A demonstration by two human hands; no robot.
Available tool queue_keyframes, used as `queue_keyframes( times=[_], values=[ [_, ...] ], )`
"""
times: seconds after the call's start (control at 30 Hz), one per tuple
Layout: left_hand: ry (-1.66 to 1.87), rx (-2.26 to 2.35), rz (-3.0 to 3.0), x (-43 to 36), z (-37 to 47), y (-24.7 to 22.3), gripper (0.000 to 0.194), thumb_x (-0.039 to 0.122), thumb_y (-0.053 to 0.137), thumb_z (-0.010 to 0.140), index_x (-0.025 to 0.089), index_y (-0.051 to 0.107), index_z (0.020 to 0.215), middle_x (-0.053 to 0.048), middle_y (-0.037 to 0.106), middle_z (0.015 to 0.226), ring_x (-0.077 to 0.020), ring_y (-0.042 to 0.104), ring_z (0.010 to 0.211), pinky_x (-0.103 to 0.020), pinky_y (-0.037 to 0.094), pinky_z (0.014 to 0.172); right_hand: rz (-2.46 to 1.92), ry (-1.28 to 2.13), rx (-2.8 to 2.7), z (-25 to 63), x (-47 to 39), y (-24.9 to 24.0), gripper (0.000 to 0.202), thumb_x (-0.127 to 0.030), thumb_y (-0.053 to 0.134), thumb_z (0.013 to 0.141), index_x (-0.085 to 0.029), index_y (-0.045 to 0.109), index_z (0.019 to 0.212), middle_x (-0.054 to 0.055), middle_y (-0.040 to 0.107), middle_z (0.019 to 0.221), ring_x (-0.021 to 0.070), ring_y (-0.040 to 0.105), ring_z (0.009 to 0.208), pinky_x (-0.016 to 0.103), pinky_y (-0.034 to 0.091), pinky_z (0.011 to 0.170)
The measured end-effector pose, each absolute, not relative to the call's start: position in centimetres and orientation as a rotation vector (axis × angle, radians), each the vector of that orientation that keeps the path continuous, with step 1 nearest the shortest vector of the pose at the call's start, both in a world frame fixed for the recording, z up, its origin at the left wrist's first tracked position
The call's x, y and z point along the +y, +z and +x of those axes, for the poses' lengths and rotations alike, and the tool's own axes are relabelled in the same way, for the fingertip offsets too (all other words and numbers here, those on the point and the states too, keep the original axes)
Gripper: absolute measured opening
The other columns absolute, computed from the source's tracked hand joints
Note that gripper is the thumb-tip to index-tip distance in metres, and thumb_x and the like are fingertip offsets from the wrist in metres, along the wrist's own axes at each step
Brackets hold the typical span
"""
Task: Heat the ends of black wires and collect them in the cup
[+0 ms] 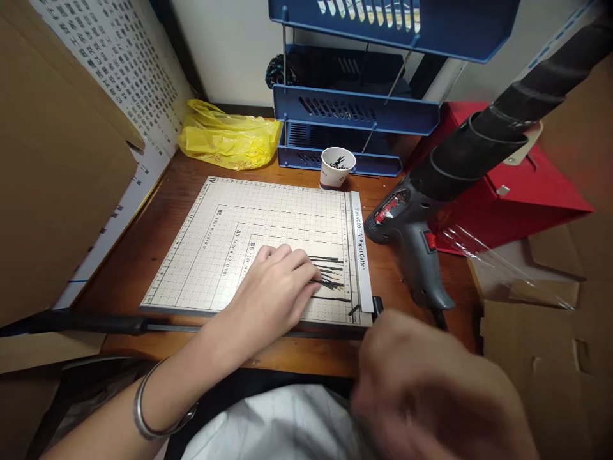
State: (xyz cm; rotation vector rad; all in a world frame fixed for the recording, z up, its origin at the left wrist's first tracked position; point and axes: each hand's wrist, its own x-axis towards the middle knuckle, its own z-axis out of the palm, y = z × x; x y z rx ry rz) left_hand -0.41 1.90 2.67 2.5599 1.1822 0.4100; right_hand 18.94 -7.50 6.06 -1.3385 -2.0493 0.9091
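Note:
My left hand [282, 281] rests palm down on the cutting board of a paper cutter [191, 255], fingers curled and pressed together over a bunch of thin black strips [330, 268]. The strips stick out from under its fingertips toward the ruler bar [361, 255] on the right side. One separate strip lies below the bunch, and a short black piece [354, 310] sits at the bar's near end. My right hand [435, 390] is close to the camera, right of the cutter's near corner; motion blur smears its fingers, and I cannot make out anything in them.
A paper cup [337, 169] holding small black pieces stands behind the board. A heat gun [421, 211] with a black hose leans on the right, before a red box [527, 185]. Behind are a yellow plastic bag [230, 135] and blue tray rack [354, 110]; cardboard [541, 370] flanks the right.

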Motion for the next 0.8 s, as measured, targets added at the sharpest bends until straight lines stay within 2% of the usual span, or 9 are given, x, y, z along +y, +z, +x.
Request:
queue_keyframes(
  times=[0.07,0.13,0.3,0.53,0.7,0.8],
  values=[
    [0.394,1.183,2.583,1.9,-0.4,2.6,0.016,0.024,0.055,0.101,0.018,0.067,0.092,-0.004,0.065,0.095,-0.0228,0.052,0.089,-0.039,0.033,0.079,-1.461,0.839,-2.018,20.7,-5.8,5.3,0.02,-0.033,0.053,0.1,-0.027,0.068,0.09,0.002,0.062,0.079,0.0136,0.057,0.066,0.027,0.043,0.054],
    [0.364,1.182,2.602,2.0,-0.2,2.5,0.017,0.024,0.054,0.102,0.018,0.067,0.092,-0.004,0.065,0.095,-0.023,0.052,0.089,-0.039,0.033,0.079,-1.626,0.747,-2.05,22.4,-4.7,4.2,0.013,-0.031,0.057,0.097,-0.027,0.069,0.097,0.001,0.059,0.079,0.0124,0.054,0.062,0.028,0.037,0.053],
    [0.288,1.192,2.616,2.2,0.0,2.6,0.021,0.023,0.052,0.103,0.018,0.069,0.091,-0.004,0.065,0.094,-0.0232,0.052,0.089,-0.04,0.032,0.08,-1.796,0.845,-2.159,23.8,-4.1,2.0,0.019,-0.031,0.052,0.097,-0.031,0.07,0.104,0.0,0.06,0.083,0.0143,0.054,0.066,0.03,0.036,0.061],
    [0.397,1.139,2.608,1.9,-0.9,2.9,0.022,0.023,0.051,0.104,0.018,0.068,0.092,-0.003,0.065,0.093,-0.0208,0.052,0.088,-0.038,0.033,0.081,-1.824,0.957,-2.174,23.2,-3.5,2.3,0.019,-0.031,0.051,0.097,-0.029,0.069,0.094,-0.002,0.069,0.091,0.0166,0.061,0.079,0.03,0.038,0.065],
    [0.359,1.107,2.666,1.8,-1.1,2.6,0.022,0.023,0.052,0.103,0.019,0.07,0.091,-0.003,0.065,0.092,-0.021,0.052,0.087,-0.039,0.033,0.08,-1.807,0.862,-2.159,22.9,-2.9,2.6,0.021,-0.035,0.049,0.099,-0.028,0.068,0.092,-0.003,0.07,0.086,0.0151,0.059,0.073,0.029,0.036,0.065],
    [0.384,1.138,2.64,2.0,-0.9,2.7,0.022,0.025,0.053,0.103,0.019,0.07,0.091,-0.003,0.066,0.093,-0.0216,0.053,0.089,-0.039,0.034,0.08,-1.818,0.751,-2.078,22.6,-2.1,2.7,0.021,-0.038,0.052,0.098,-0.028,0.069,0.092,-0.002,0.066,0.077,0.0148,0.053,0.066,0.029,0.034,0.064]
  ],
)
